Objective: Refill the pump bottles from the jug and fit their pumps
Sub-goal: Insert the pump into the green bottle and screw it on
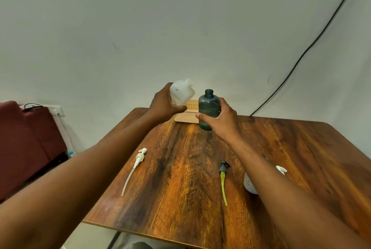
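My left hand (163, 106) grips a white plastic jug (181, 93), tilted with its spout toward the right, above the far part of the wooden table (180, 178). My right hand (217, 120) holds a dark green translucent bottle (208, 106) upright, its neck open with no pump on it. The jug's spout is just left of the bottle's mouth and slightly higher. A white pump with a long tube (134, 168) lies on the table at the left. A grey pump with a yellow tube (223, 180) lies near the middle. A white bottle (250, 185) shows partly behind my right forearm.
A beige perforated tray (187, 115) sits at the table's far edge behind both hands. A maroon chair (26, 144) stands at the left. A black cable (313, 41) runs down the wall at the right. The table's near edge is close to me.
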